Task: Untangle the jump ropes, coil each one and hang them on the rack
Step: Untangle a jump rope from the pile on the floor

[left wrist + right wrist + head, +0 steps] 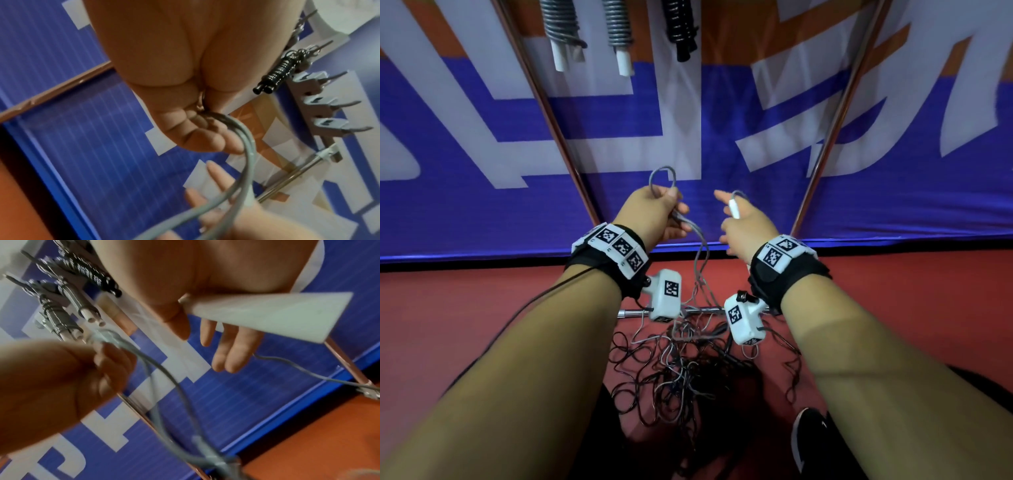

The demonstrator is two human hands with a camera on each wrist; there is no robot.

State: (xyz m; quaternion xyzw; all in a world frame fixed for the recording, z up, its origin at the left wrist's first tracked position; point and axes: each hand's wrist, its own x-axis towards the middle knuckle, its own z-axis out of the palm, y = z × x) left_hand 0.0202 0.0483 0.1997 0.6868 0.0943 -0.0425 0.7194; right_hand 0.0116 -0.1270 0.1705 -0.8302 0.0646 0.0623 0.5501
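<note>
Head view: left hand (654, 212) grips a grey jump rope (698, 246) looped above its knuckles; right hand (739, 226) holds the white handle (734, 208), fingers partly extended. Below the hands, tangled ropes (681, 370) lie on the red floor (482, 308). Left wrist view: fingers (197, 138) curl around the grey strands. Right wrist view: coiled ropes (61, 316) hang on the rack (47, 293).

L hand (654, 212) grips grey rope (698, 240), R hand (743, 226) holds white handle (734, 209)

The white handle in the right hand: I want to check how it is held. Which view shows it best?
The right wrist view: the white handle fills the frame, held against the right hand. The head view shows it small between thumb and fingers. The left wrist view shows only that hand's fingertips, no clear handle.
</note>
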